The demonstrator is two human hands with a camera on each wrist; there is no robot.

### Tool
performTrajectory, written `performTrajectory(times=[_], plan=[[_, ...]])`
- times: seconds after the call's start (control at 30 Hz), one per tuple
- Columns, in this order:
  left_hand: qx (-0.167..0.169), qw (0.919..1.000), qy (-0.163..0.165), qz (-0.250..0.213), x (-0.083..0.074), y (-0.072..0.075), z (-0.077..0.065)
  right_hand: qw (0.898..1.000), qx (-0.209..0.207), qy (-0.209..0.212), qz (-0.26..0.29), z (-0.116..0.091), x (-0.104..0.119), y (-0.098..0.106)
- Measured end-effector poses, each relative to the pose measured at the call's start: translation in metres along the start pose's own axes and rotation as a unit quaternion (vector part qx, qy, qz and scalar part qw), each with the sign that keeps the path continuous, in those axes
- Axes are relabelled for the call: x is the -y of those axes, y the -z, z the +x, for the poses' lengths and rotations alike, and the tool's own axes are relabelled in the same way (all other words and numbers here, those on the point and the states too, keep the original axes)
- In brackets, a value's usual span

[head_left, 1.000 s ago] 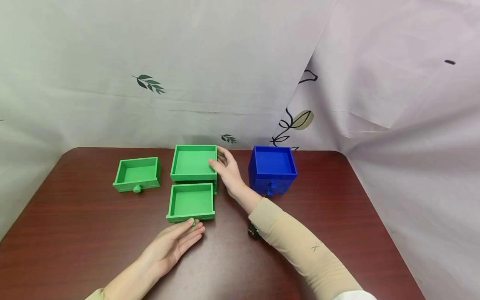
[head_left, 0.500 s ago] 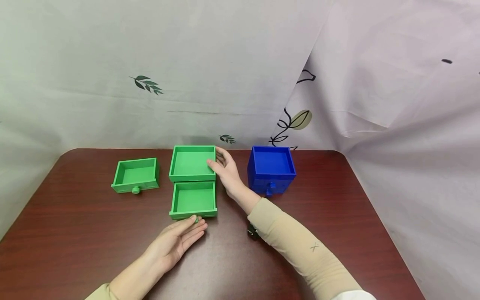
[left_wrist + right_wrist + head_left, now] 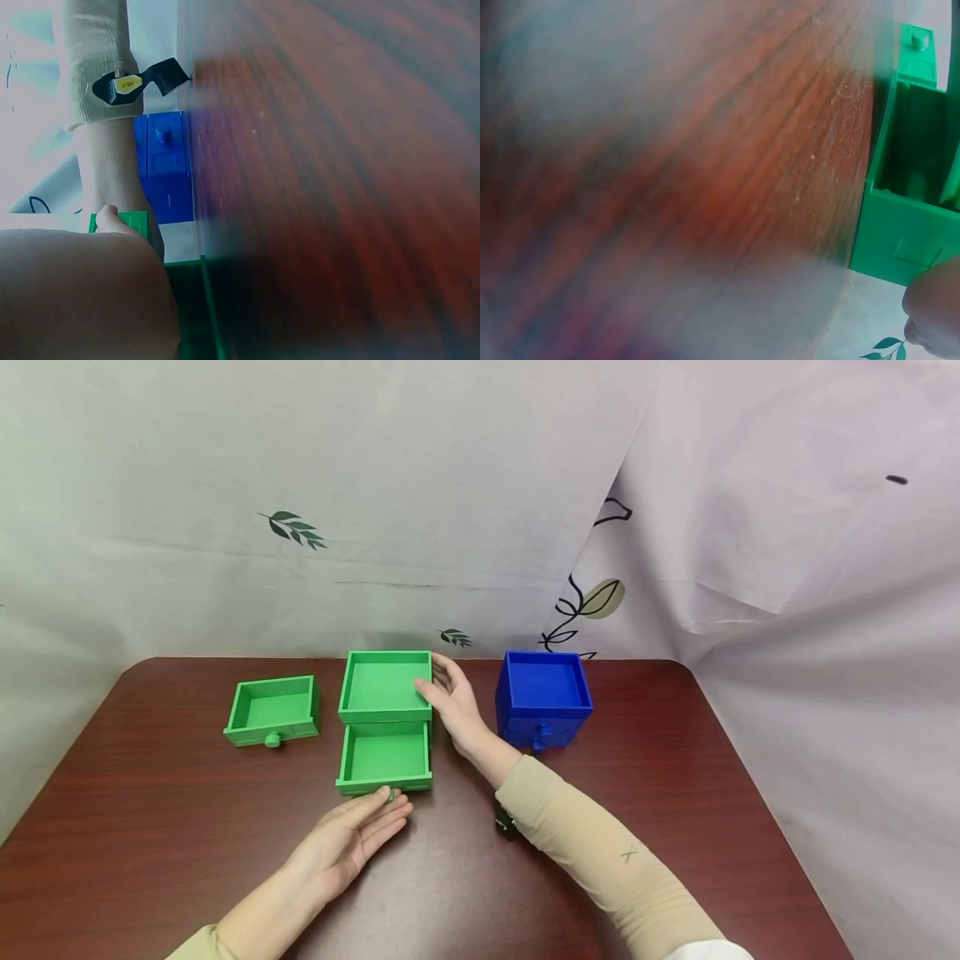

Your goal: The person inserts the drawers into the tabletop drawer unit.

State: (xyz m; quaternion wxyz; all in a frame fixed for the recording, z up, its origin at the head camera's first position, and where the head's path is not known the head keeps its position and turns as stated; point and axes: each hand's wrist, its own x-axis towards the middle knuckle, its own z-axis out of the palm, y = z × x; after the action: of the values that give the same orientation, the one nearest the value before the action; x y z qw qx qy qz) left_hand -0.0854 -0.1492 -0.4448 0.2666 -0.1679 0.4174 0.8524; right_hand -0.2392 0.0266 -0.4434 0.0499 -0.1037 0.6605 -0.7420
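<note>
In the head view a green cabinet point(image 3: 385, 716) with a shallow tray top stands at the table's back. My right hand point(image 3: 456, 700) grips its right side, thumb over the top rim and fingers behind the wall. A green drawer point(image 3: 384, 783) sticks out from the cabinet's front, its back edge tucked under the top's front edge. With thumb and fingers, my left hand point(image 3: 341, 847) pinches the drawer's round knob point(image 3: 390, 796). The right wrist view shows an open lower slot in the cabinet point(image 3: 904, 232), with the drawer's edge above it.
A second green drawer point(image 3: 272, 703) with a knob lies on the table point(image 3: 480, 893) to the left. To the right stands a blue cabinet point(image 3: 546, 697) with two knobs. A pale cloth point(image 3: 420, 510) hangs behind. A black wrist device point(image 3: 124, 85) sits at the right cuff.
The left hand has moved the green drawer back against the cabinet, narrowing then closing the gap, and its back edge now slips under the top. The right hand has kept its grip.
</note>
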Motion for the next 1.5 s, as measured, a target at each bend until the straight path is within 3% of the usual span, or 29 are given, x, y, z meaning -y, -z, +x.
performTrajectory(times=[0.97, 1.5], plan=[[-0.006, 0.9998, -0.009, 0.018, -0.011, -0.008, 0.006, 1.0, 0.0, -0.007, -0.007, -0.002, 0.003, 0.001], [-0.009, 0.9997, -0.018, 0.015, -0.03, -0.013, 0.025, 1.0, 0.004, -0.008, -0.006, -0.002, 0.002, 0.001]])
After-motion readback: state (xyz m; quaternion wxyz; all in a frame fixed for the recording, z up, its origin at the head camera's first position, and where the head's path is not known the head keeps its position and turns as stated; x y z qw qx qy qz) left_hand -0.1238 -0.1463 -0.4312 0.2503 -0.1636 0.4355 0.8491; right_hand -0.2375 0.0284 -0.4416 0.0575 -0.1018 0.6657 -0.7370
